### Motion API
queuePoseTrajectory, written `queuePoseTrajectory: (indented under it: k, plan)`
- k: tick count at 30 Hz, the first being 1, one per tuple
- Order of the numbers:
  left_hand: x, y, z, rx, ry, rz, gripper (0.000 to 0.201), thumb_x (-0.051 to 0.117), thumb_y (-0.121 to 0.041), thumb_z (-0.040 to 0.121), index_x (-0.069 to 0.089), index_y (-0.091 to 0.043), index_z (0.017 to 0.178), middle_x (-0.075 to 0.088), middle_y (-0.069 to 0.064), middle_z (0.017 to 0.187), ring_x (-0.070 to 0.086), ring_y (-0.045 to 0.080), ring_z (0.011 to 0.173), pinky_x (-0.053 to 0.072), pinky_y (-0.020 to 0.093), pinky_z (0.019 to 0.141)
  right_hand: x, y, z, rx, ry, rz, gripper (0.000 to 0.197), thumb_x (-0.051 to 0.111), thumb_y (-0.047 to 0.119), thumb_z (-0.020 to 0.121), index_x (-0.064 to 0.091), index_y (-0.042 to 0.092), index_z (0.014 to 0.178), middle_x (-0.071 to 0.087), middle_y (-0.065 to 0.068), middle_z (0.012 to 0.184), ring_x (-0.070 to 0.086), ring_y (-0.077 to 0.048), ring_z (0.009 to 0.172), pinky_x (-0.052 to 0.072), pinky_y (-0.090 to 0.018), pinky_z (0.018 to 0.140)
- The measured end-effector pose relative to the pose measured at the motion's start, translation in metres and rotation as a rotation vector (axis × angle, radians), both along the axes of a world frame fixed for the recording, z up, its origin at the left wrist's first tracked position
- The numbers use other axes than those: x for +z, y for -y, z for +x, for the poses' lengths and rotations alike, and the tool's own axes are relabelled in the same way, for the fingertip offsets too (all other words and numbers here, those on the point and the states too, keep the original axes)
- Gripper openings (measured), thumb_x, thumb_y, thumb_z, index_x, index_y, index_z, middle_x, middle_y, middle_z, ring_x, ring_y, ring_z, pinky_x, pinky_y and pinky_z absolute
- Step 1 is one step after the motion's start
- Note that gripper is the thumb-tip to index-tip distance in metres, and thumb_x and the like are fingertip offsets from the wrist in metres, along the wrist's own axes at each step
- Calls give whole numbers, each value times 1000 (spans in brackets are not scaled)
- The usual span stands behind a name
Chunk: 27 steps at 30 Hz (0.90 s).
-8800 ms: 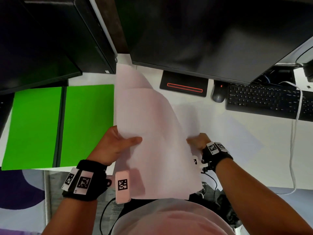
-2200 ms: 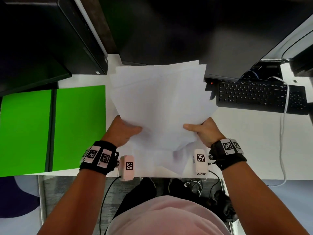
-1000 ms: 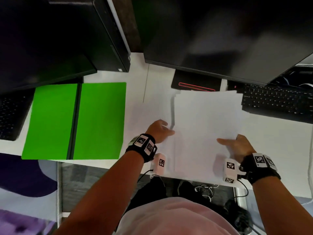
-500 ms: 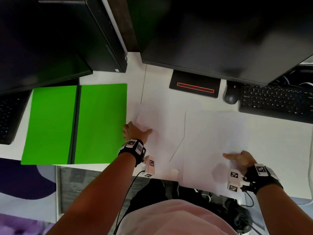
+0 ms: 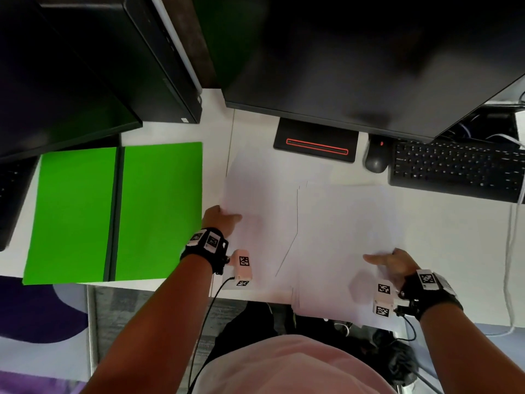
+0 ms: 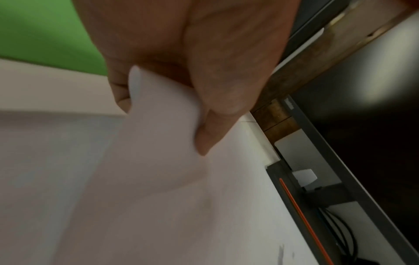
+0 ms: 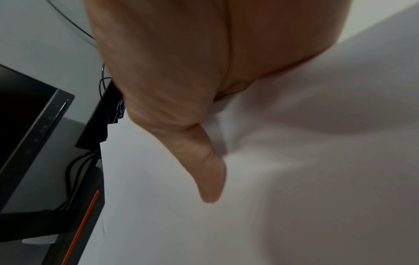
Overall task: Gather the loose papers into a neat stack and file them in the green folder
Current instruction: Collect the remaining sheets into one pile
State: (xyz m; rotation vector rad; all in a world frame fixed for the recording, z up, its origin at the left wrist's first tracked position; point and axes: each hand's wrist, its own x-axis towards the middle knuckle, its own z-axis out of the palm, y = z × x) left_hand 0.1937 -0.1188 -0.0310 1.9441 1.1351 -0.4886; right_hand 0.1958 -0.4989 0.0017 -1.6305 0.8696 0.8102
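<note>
The green folder lies open and flat at the left of the white desk. Just right of it lies a loose white sheet; my left hand pinches its left edge, and the left wrist view shows the thumb on top with the sheet bent up over the fingers. To the right, a stack of white papers lies flat and overhangs the desk's front edge. My right hand grips its right side, thumb on top, the paper bowed.
A black monitor base with a red line, a mouse and a keyboard sit behind the papers under a large monitor. A black computer case stands behind the folder. A white cable runs down the right.
Over the last second the stack came down flat on the desk. My left hand left it and moved left to the loose sheet beside the folder. The right hand stayed on the stack.
</note>
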Motion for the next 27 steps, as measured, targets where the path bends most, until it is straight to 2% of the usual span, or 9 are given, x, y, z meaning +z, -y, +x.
queuePoseTrajectory:
  k: [3, 6, 8, 13, 16, 18, 22, 24, 27]
  plan:
    - [6, -7, -6, -88, -9, 158, 42, 74, -17, 75, 62, -1, 113, 67, 17, 116, 64, 34, 106, 50, 34, 83, 5, 0, -1, -23, 3, 12, 30, 62, -13, 82, 52, 5, 61, 52, 4, 30, 50, -6, 24, 35, -11, 28]
    - [14, -14, -12, -96, 79, 262, 27, 64, -10, 77, 66, -5, 104, 71, 18, 105, 67, 34, 94, 46, 30, 69, 8, 0, -2, -32, 14, -6, 26, 63, -12, 82, 52, 5, 65, 54, 4, 31, 53, -6, 26, 37, -13, 29]
    - [20, -23, -14, -183, 103, 302, 25, 63, -10, 77, 67, -6, 101, 72, 19, 101, 67, 35, 90, 46, 30, 68, 9, 0, -2, -26, 17, -7, 27, 63, -11, 82, 52, 6, 65, 54, 5, 31, 53, -6, 27, 39, -15, 32]
    - [36, -50, -5, -501, -41, 392, 36, 67, -14, 80, 66, -12, 116, 68, 17, 118, 64, 35, 107, 51, 38, 88, 9, 0, -2, -10, 23, -33, 23, 66, -9, 82, 54, 6, 69, 57, 5, 35, 59, -14, 36, 42, -21, 38]
    - [41, -46, 12, -658, -85, 464, 40, 63, -15, 85, 61, -18, 125, 64, 14, 127, 59, 34, 117, 45, 40, 99, 10, -1, -2, -9, 38, -41, 23, 66, -9, 81, 54, 6, 69, 62, -5, 52, 59, -22, 48, 43, -25, 44]
    - [40, -38, 27, -735, -99, 480, 44, 62, -17, 86, 57, -20, 130, 60, 11, 133, 56, 32, 122, 41, 40, 103, 8, -1, -2, -1, 31, -33, 21, 67, -8, 81, 56, 6, 70, 63, -2, 48, 59, -22, 47, 42, -23, 45]
    - [32, -26, 41, -683, -155, 377, 55, 62, -10, 83, 48, -15, 136, 57, 13, 135, 57, 34, 119, 49, 39, 95, 5, 2, -3, -33, 16, -13, 27, 65, -11, 81, 54, 6, 62, 56, 3, 36, 56, -15, 34, 41, -17, 36]
    - [27, -17, 37, -642, -202, 337, 61, 67, -19, 82, 43, -11, 137, 55, 15, 134, 57, 35, 118, 50, 38, 93, 2, 3, -4, -43, 5, 25, 32, 63, -13, 82, 52, 6, 58, 54, 3, 34, 53, -11, 29, 39, -14, 32]
    - [17, -1, 24, -580, -224, 388, 74, 69, -39, 81, 36, -8, 139, 44, 17, 139, 46, 35, 127, 46, 45, 98, -4, 6, -3, -36, -13, 40, 27, 62, -13, 82, 54, 4, 63, 57, 3, 36, 54, -9, 28, 40, -13, 32]
